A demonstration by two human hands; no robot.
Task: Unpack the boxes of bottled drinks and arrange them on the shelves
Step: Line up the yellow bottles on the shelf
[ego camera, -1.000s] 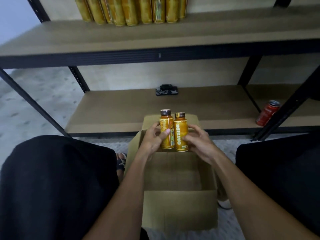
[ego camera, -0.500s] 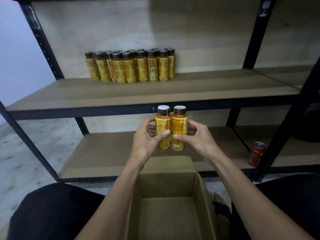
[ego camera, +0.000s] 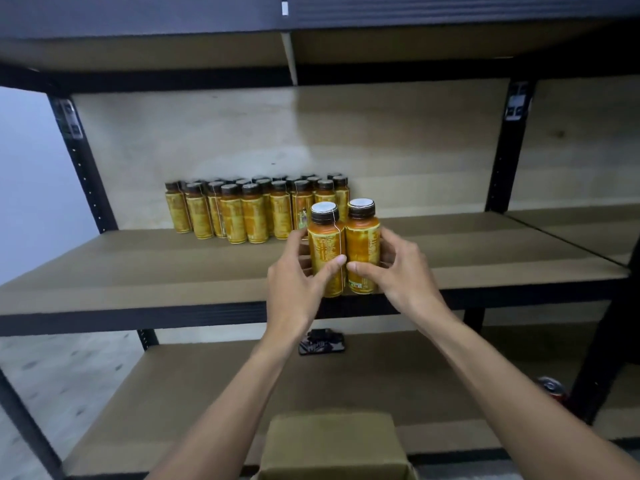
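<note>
Nearest, at the bottom edge, the cardboard box (ego camera: 332, 441) shows a matte brown folded flap. Beyond it the lower shelf (ego camera: 207, 393), a flat tan board in a black metal frame, carries a small glossy black object (ego camera: 322, 342) and, far to the right, a red can (ego camera: 552, 389). Above, the left hand (ego camera: 298, 289) and right hand (ego camera: 398, 271) curl round the pair of bottles (ego camera: 327, 251), which are pressed side by side. They are cylindrical with amber-yellow labels and dark ribbed caps with pale tops. The pair is upright at the front edge of the middle shelf (ego camera: 173, 275); whether their bases touch the board cannot be told. Farther back on that shelf, a tight cluster of matching bottles (ego camera: 256, 209) stands against the pale wood-grain back panel (ego camera: 398, 140).
</note>
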